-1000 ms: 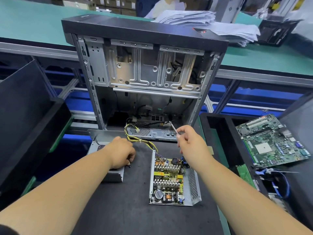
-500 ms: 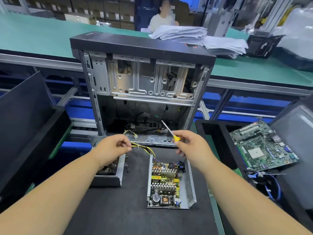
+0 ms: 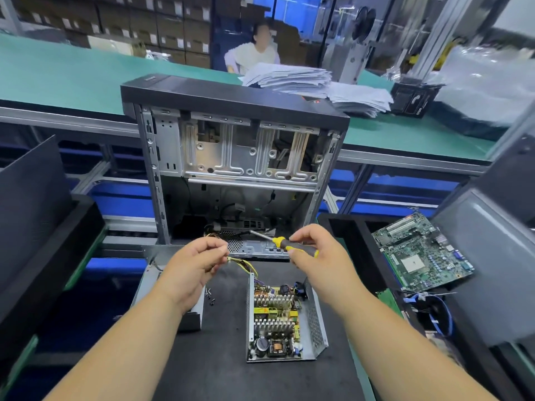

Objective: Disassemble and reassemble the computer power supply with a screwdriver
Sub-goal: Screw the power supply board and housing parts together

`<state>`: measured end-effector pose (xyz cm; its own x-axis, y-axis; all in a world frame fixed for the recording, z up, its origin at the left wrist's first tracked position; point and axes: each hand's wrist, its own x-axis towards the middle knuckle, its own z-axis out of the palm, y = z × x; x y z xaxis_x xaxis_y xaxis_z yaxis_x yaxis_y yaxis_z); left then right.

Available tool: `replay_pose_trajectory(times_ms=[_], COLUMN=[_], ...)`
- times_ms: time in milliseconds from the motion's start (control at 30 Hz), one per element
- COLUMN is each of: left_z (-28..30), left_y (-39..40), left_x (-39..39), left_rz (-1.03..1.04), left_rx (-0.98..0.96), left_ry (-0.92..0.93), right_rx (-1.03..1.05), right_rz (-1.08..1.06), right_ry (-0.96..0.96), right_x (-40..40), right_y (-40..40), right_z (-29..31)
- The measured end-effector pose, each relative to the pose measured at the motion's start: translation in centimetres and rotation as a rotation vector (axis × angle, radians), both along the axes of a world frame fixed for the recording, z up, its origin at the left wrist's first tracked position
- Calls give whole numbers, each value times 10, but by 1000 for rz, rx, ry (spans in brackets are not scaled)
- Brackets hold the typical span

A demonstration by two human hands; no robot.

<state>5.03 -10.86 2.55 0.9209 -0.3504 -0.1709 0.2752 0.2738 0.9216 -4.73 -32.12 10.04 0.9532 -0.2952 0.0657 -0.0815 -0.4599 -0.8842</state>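
Item: your right hand (image 3: 318, 256). It grips the screwdriver (image 3: 292, 246) by its yellow-and-black handle, shaft pointing toward 10 o'clock. A second ago the tool stood steeper, tip toward 11 o'clock; now it lies nearly level and higher off the mat (image 3: 225, 371).

Item: your left hand (image 3: 194, 264). A second ago it was down on the cover shell (image 3: 150, 287) at 9 o'clock of the mat, near the loose screws (image 3: 209, 295). Now it is raised, fingers curled with thumb and forefinger pinched together just off the screwdriver tip. Whether a screw sits in that pinch is too small to tell. The yellow wires (image 3: 246, 264) run out from beside it, apparently passing behind.

Item: power supply (image 3: 285, 319). Open, board and heatsinks exposed, lying at 5 o'clock of centre on the mat, between your forearms. Its wires lead up toward 11 o'clock. The cover shell lies apart from it, partly hidden under your left wrist.

Item: computer case (image 3: 237, 151). Upright at 12 o'clock, side open, interior stripped.

Item: motherboard (image 3: 422, 253). In the tray at 3 o'clock, well apart.

Reading: both hands lifted and converging suggests you are seating a picked-up screw on the driver tip. With the cover off, that points to the reassembly half beginning; the cover is not yet back on.
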Motion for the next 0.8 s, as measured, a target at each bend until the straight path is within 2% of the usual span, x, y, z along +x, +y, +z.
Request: replay_pose_trajectory(times_ms=[200, 400, 800], left_z=[-4, 3, 12], left_y=[-4, -1, 6], left_x=[1, -1, -13], left_rz=[-1, -1, -95], left_rx=[12, -110, -228], left_ry=[82, 171, 148], right_rx=[66, 97, 234], right_rz=[-77, -36, 18], right_ry=[-78, -163, -335], right_x=[-9, -11, -14], right_y=[9, 25, 44], right_z=[8, 17, 30])
